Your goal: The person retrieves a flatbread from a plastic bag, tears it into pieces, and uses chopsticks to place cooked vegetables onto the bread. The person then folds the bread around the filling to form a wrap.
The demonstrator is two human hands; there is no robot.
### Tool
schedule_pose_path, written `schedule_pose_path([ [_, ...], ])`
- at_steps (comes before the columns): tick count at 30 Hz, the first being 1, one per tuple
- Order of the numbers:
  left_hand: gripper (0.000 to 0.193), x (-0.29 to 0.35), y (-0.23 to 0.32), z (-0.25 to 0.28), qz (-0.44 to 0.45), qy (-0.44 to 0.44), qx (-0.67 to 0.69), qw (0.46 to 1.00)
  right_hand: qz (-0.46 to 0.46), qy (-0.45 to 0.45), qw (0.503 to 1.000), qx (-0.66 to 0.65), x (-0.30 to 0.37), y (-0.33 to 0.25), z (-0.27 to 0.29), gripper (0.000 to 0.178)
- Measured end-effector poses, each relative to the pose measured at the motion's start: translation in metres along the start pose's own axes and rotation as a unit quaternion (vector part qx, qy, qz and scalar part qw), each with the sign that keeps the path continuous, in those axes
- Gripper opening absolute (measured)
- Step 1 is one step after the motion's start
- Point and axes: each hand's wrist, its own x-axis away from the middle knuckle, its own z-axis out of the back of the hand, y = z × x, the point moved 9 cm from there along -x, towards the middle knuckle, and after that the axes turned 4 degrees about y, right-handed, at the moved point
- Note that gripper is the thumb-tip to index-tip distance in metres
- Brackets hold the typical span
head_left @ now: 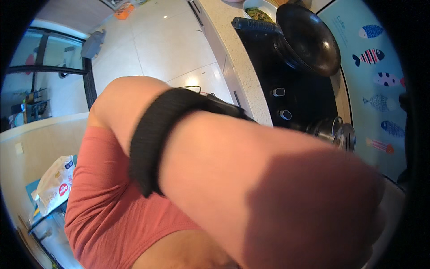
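Observation:
Bent at the elbow, my left arm crosses the view very near the camera, with a wide black strap [154,139] round the forearm. My left hand [322,210] is at the lower right, dark and blurred; its fingers cannot be made out, nor whether it holds anything. Behind it, partly covered, a metal pot [329,130] stands at the near end of the black cooktop [309,96]. Farther along the cooktop sits a dark wok [309,40], its handle [255,24] pointing left over the counter edge. My right hand is out of view.
A white bowl of cooked greens [260,13] stands beside the wok on the speckled counter [228,36]. Two knobs [282,103] rise from the cooktop. A blue panel with fish pictures [376,76] lines the right side. At the lower left is a white bag [56,184].

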Motion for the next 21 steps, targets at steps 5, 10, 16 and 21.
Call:
schedule_pose_path([
  [5, 0.031, 0.087, -0.023, 0.075, 0.096, -0.012, -0.103, 0.990, -0.008, -0.049, 0.998, -0.043, 0.050, -0.031, -0.012, 0.029],
  [10, 0.035, 0.248, -0.090, 0.125, 0.547, 0.059, 0.132, 0.825, 0.014, -0.095, 0.992, -0.086, 0.172, -0.091, -0.056, 0.024],
  [16, 0.038, 0.413, -0.087, 0.125, 0.727, 0.311, 0.444, 0.420, -0.156, -0.293, 0.911, -0.244, 0.328, -0.127, -0.156, 0.034],
  [21, 0.038, 0.427, -0.093, 0.153, 0.700, 0.319, 0.461, 0.442, -0.203, -0.330, 0.871, -0.300, 0.399, -0.141, -0.194, 0.032],
])
